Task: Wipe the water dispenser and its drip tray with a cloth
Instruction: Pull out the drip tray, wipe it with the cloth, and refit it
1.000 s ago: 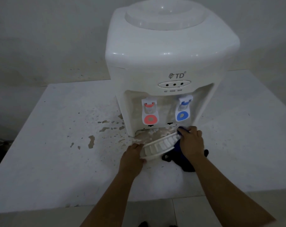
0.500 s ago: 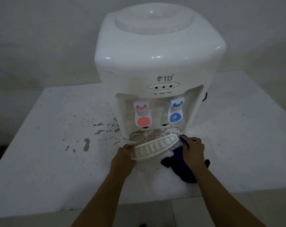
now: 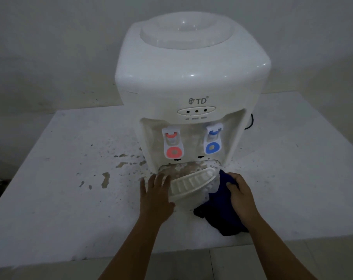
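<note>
Left hand [image 3: 156,196] flat, fingers straight, against the left end of the white drip tray [image 3: 191,183]. Tray tilted, right end raised, just outside the slot of the white TD water dispenser [image 3: 191,77]. Right hand [image 3: 241,197] curled around the dark blue cloth [image 3: 218,214], touching the tray's right end, bunched beneath the palm on the stained white table [image 3: 60,188].

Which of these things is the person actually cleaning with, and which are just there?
Part of the job: water dispenser, drip tray, dark blue cloth, left hand by the tray, right hand gripping the cloth.

Just there: stained white table, black cord, wall.
</note>
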